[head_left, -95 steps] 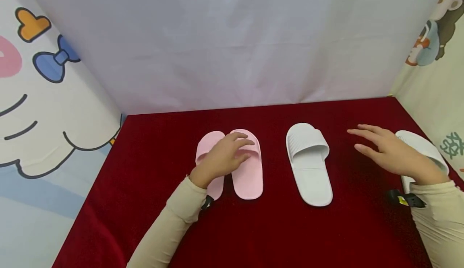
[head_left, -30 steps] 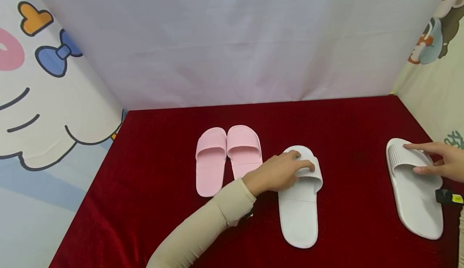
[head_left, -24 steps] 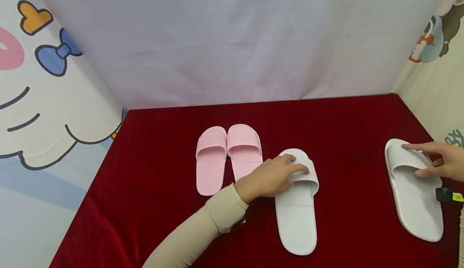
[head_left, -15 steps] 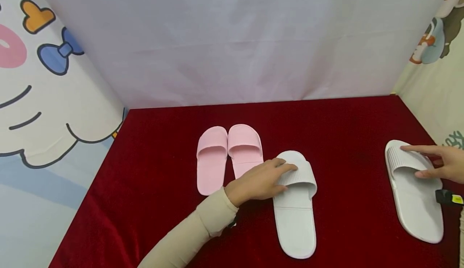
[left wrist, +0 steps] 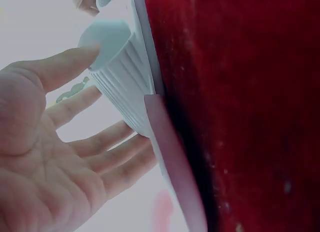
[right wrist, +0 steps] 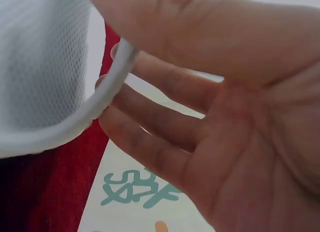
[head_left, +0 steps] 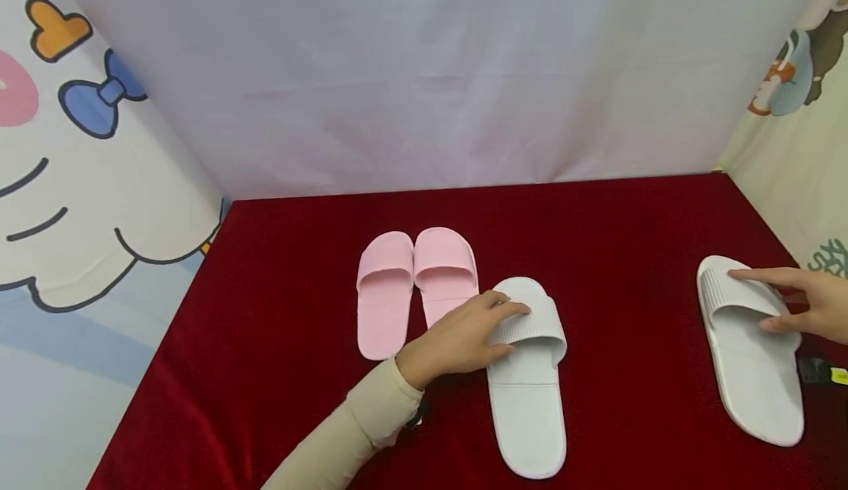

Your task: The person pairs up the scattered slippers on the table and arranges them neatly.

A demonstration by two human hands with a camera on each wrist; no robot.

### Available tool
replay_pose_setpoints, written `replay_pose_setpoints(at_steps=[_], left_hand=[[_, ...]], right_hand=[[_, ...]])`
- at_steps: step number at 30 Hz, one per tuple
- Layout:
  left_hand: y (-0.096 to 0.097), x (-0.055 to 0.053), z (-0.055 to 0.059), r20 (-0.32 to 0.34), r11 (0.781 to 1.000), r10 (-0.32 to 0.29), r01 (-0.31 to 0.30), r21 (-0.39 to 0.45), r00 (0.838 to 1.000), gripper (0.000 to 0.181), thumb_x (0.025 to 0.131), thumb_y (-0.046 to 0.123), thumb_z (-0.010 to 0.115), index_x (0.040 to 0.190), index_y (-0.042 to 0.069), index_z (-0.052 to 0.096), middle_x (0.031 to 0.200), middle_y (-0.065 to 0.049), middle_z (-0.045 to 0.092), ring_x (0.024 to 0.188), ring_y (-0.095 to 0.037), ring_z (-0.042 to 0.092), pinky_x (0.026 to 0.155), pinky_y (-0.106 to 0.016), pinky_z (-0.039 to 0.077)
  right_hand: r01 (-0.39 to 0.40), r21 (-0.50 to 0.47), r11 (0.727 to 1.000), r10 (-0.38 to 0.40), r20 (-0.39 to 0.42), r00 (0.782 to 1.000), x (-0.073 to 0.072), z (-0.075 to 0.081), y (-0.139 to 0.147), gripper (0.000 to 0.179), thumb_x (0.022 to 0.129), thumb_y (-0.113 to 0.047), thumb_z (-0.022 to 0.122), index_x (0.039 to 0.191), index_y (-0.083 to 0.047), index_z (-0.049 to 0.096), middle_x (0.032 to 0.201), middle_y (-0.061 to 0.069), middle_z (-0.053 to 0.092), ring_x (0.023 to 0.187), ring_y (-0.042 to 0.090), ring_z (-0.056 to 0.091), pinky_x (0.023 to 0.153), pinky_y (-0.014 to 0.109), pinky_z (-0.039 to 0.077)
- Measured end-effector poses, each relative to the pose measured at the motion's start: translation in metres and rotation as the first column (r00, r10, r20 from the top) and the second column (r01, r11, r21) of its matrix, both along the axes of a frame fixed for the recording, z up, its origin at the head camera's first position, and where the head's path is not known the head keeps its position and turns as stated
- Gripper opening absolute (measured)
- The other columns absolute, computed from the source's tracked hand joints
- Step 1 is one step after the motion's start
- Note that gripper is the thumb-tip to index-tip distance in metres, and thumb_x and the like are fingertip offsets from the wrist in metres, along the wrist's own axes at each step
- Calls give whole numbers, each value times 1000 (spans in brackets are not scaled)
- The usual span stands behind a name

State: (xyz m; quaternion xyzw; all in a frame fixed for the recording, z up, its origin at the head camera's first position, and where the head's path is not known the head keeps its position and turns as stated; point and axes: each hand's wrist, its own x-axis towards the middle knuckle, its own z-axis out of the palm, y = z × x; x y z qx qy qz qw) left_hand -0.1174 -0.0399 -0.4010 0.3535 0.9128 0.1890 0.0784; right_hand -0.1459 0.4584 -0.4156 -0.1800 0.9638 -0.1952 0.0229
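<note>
My left hand [head_left: 464, 334] grips the strap of a white slipper [head_left: 528, 416], with the thumb at the strap's opening and the fingers over its top and side. In the left wrist view that ribbed strap [left wrist: 120, 86] lies between thumb and fingers. At the right, my right hand [head_left: 811, 302] pinches the strap of the other white slipper [head_left: 762, 380]. Its thumb is at the opening in the right wrist view, its other fingers beyond the strap's rim [right wrist: 95, 104]. Both white slippers lie with toes toward the back.
Two pink slippers [head_left: 384, 317] stand side by side left of the nearer white one, the right one partly behind my left hand. A dark red cloth [head_left: 298, 269] covers the table. A white curtain [head_left: 464, 78] hangs behind, with printed cloth [head_left: 93, 210] at the left.
From above the pink pair, my left hand moved to the left white slipper and brought it nearer, then leftward. The right hand took the other white slipper, which shifted slightly left.
</note>
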Motion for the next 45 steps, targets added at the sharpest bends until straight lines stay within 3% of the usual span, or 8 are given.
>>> replay_pose_setpoints(at_steps=[1, 4, 10, 15, 23, 34, 41, 45], left_hand=[[0, 0, 0, -6, 1000, 1, -1, 4, 1000, 54, 89, 28, 75, 139, 23, 55, 135, -7, 57, 120, -19, 58, 100, -29, 49], [-1, 1, 0, -12, 1000, 9, -9, 7, 1000, 54, 89, 30, 75, 139, 23, 56, 134, -7, 58, 119, -19, 59, 98, -30, 50], [-2, 1, -1, -10, 1000, 16, -16, 8, 1000, 51, 90, 30, 74, 138, 25, 57, 134, -7, 58, 119, -19, 59, 97, -30, 51], [-2, 1, -1, -25, 1000, 7, -7, -6, 1000, 49, 91, 34, 73, 138, 29, 60, 137, -9, 57, 120, -21, 59, 96, -33, 52], [-1, 3, 1, -32, 1000, 19, -19, -16, 999, 52, 90, 35, 74, 139, 31, 59, 142, -11, 55, 127, -24, 58, 100, -35, 52], [2, 5, -1, -80, 999, 7, -10, -39, 997, 56, 90, 37, 73, 142, 29, 55, 143, -12, 55, 130, -26, 57, 107, -36, 47], [3, 4, -2, -90, 1000, 9, -10, -8, 996, 53, 90, 37, 73, 140, 26, 58, 134, -11, 60, 120, -22, 61, 99, -33, 51], [4, 4, -1, -86, 1000, 9, -8, 6, 996, 51, 90, 38, 73, 139, 27, 60, 133, -11, 60, 118, -22, 62, 97, -34, 52]], right_hand=[[-17, -3, 1000, 17, -14, 1000, 0, 0, 0, 89, 60, -10, 92, 141, -17, 56, 122, -46, 32, 99, -30, 26, 56, 25, 57], [-58, -20, 998, 57, -55, 997, 0, 1, -3, 86, 58, -8, 92, 137, -15, 59, 118, -53, 23, 100, -33, 26, 58, 16, 53], [-93, -33, 995, 90, -72, 993, 0, 7, -13, 75, 64, -7, 90, 133, -10, 61, 121, -52, 28, 106, -36, 26, 69, 0, 42], [-80, 2, 997, 80, -42, 996, 0, 14, -25, 70, 64, -14, 91, 129, -13, 65, 118, -51, 28, 102, -33, 29, 68, 9, 49], [-152, 6, 988, 152, -85, 985, 1, 22, -47, 67, 64, -16, 92, 127, -17, 68, 121, -47, 34, 99, -23, 42, 65, 17, 50], [-310, -30, 950, 301, -175, 938, 2, 31, -67, 68, 62, -15, 92, 126, -19, 68, 127, -37, 48, 107, -21, 46, 74, 4, 42], [-238, 1, 971, 237, -93, 967, 5, 37, -82, 66, 65, -23, 92, 127, -26, 68, 124, -17, 59, 101, -16, 47, 67, 15, 49], [-248, 8, 969, 248, -89, 965, 7, 39, -88, 65, 66, -24, 91, 127, -27, 68, 123, -7, 63, 99, -12, 52, 67, 18, 51]])
